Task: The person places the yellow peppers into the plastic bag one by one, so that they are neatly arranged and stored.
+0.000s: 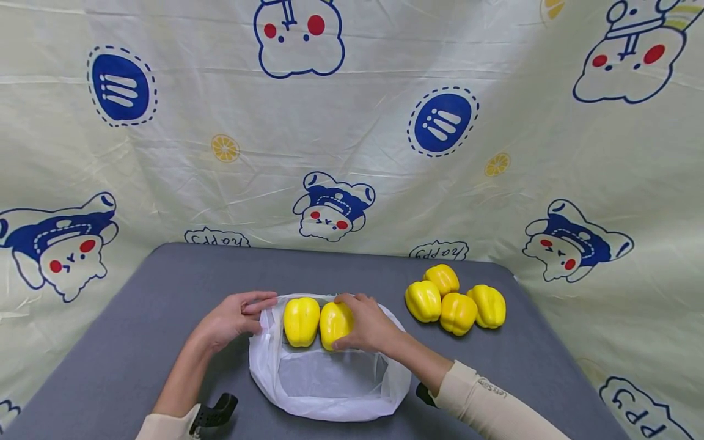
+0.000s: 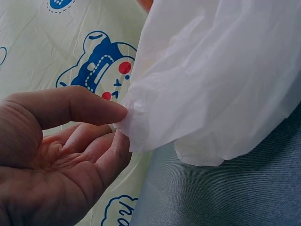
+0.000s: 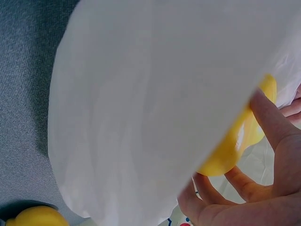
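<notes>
A white plastic bag (image 1: 330, 408) stands on the grey table with its mouth spread wide and facing up. My left hand (image 1: 231, 318) pinches the bag's left edge between thumb and fingers, as the left wrist view shows at the bag's corner (image 2: 141, 122). With my right hand (image 1: 370, 324) I grip a yellow bell pepper (image 1: 333, 324) at the bag's mouth. In the right wrist view the bag's wall hides part of this pepper (image 3: 228, 150). Just left of it, inside the bag, lies another yellow bell pepper (image 1: 300, 322).
Several more yellow bell peppers (image 1: 458, 313) sit grouped on the grey table (image 1: 352, 269) to the right of the bag. A pale cloth (image 1: 385, 153) with cartoon prints hangs behind and around the table. Dark bands (image 1: 217, 412) circle my wrists.
</notes>
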The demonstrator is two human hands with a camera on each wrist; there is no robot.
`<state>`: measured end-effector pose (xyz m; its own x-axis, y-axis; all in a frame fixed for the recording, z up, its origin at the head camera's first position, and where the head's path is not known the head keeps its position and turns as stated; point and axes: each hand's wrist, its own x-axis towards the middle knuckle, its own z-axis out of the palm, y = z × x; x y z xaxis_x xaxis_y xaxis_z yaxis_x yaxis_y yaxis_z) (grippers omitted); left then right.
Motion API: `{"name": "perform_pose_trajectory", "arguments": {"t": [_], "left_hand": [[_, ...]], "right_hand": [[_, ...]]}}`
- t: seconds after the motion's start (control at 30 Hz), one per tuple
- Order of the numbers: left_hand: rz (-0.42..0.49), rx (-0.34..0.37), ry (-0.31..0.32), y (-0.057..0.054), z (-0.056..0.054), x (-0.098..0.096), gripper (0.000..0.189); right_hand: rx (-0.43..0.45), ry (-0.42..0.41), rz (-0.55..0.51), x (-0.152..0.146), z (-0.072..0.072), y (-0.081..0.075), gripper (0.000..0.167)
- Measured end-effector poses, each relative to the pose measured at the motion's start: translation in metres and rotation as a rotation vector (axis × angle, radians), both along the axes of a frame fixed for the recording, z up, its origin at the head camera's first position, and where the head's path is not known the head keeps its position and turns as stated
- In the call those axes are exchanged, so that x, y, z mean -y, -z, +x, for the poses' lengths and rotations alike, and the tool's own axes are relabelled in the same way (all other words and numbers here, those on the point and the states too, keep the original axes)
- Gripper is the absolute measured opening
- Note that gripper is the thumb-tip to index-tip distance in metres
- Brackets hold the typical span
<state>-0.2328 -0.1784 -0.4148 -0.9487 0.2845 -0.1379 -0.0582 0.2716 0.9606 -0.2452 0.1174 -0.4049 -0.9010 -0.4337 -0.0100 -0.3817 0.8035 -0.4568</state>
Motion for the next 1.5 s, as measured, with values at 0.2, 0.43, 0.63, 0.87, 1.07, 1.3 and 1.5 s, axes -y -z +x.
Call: {"name": "perform_pose_trajectory", "arguments": {"t": [0.2,0.43,0.63,0.87,1.07,1.3,1.5], "left_hand": [[0.007,0.006,-0.008,0.002,0.000,0.001,0.070],[0.017,-0.002,0.016,0.002,0.002,0.000,0.070],[0.004,-0.002,0.000,0.002,0.001,0.000,0.070],[0.007,-0.015,0.007,0.004,0.000,0.001,0.070],[0.007,-0.014,0.014,0.004,0.001,0.002,0.070],[0.011,-0.008,0.018,0.004,-0.001,0.003,0.070],[0.009,-0.014,0.024,0.004,-0.001,0.003,0.070]], "right_hand": [[0.003,0.007,0.005,0.000,0.000,0.001,0.077],[0.002,0.005,0.009,-0.001,0.001,-0.002,0.076],[0.011,0.010,0.012,-0.003,0.002,-0.009,0.078],[0.004,0.033,0.016,-0.009,0.001,-0.015,0.079],[-0.004,0.068,-0.004,-0.020,0.002,-0.022,0.076],[-0.045,0.095,0.003,-0.035,0.003,-0.026,0.079],[-0.062,0.125,0.017,-0.049,0.004,-0.030,0.082]]}}
